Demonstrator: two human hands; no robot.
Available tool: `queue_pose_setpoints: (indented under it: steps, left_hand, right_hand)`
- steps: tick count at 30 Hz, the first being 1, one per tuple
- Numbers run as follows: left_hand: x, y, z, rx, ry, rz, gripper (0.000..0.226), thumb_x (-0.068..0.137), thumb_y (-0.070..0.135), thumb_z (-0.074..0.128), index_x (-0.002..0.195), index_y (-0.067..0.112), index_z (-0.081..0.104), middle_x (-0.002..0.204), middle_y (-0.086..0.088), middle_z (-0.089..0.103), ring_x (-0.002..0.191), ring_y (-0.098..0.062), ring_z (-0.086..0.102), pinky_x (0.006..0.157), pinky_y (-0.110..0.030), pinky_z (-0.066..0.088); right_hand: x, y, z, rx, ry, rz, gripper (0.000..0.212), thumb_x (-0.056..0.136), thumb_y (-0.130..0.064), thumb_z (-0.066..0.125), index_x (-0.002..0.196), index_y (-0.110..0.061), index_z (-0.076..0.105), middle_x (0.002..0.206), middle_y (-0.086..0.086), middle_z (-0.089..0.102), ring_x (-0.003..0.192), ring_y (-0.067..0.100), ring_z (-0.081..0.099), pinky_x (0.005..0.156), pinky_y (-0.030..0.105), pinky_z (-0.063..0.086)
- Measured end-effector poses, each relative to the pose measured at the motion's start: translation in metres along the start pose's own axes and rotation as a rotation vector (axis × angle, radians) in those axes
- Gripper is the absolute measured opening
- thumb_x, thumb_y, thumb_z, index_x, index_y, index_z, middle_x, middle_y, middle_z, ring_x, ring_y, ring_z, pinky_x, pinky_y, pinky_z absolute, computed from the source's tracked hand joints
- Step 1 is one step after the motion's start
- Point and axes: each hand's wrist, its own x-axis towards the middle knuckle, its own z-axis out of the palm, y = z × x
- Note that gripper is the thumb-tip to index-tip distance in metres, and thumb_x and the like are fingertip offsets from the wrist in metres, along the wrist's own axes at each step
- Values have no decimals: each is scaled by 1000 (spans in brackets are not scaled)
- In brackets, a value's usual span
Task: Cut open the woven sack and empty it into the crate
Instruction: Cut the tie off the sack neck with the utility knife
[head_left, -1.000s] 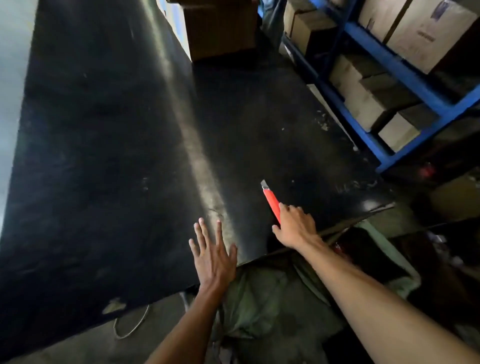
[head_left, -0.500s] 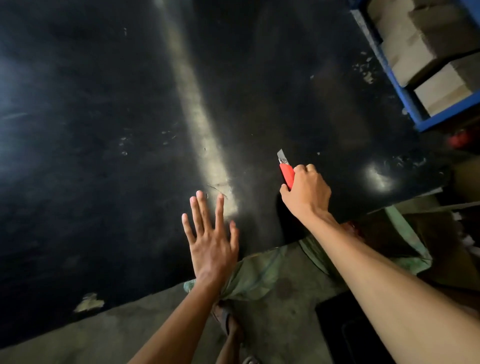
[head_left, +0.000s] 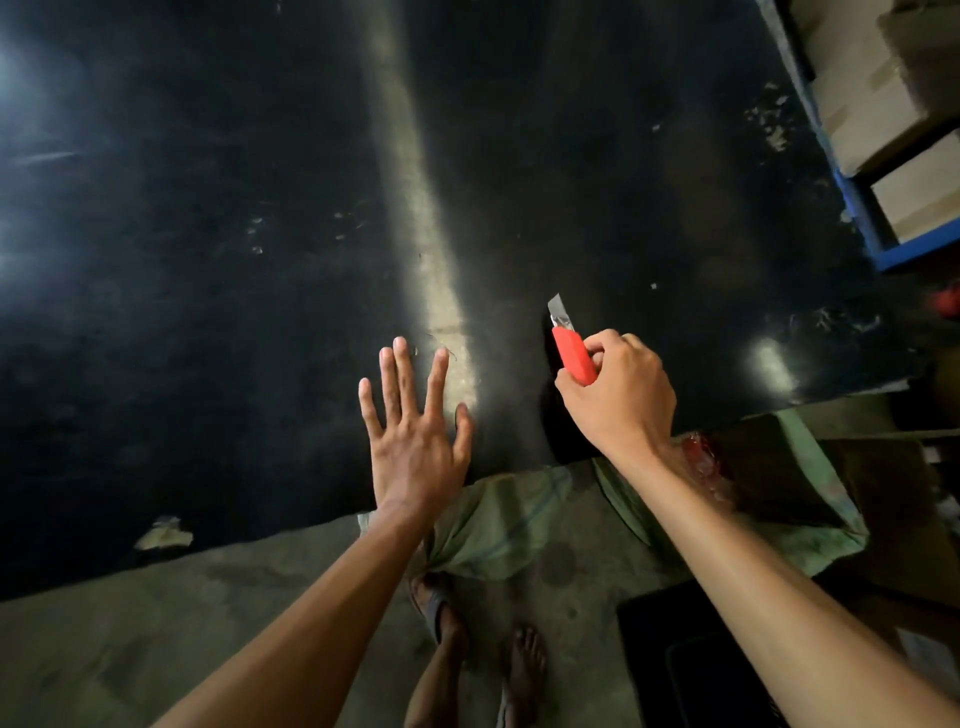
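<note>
Much of the scene is dim; the wide black table (head_left: 208, 260) shows only glare streaks and a few pale scraps, and its far and left sides run out of frame; the green woven sack (head_left: 498, 525) lies on the floor below the table's near edge, partly tucked under that edge and partly crossed by the right forearm, so its full shape cannot be made out, nor whether it is cut; something red and glossy (head_left: 701, 457) shows at the sack's upper right beside the forearm, too small and shadowed to identify; a dark tray-like shape (head_left: 675, 649) sits on the floor at lower right, cut off by the arm and the frame, and whether it is the crate, or holds anything, cannot be told; at the upper right a blue shelf (head_left: 862, 228) holds cardboard boxes (head_left: 872, 109), all cropped by the frame edge; the left hand (head_left: 415, 441) is spread flat with fingers apart over the table's near edge, holding nothing; the right hand (head_left: 618, 395) is curled closed around a red utility knife (head_left: 571, 353), blade extended and pointing away over the table; two bare feet (head_left: 483, 639) stand on the concrete floor (head_left: 130, 623) near the sack.
</note>
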Motion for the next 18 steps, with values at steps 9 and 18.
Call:
queue_pose_setpoints:
  steps: [9, 18]
  left_hand:
    - [-4, -1, -1, -56, 61, 13, 66, 100, 51, 29, 162, 29, 20, 172, -15, 4, 160, -30, -1, 128, -56, 6]
    - [-30, -2, 8, -75, 137, 6, 61, 105, 47, 28, 162, 27, 22, 172, -13, 10, 160, -28, 5, 130, -47, 6]
  right_hand:
    - [-106, 17, 19, 156, 17, -151, 33, 80, -37, 75, 109, -21, 68, 102, 2, 65, 84, 19, 61, 68, 26, 41]
    - [-213, 92, 48, 192, 20, -245, 27, 78, -32, 75, 103, -23, 66, 101, -2, 64, 88, 22, 65, 69, 31, 46]
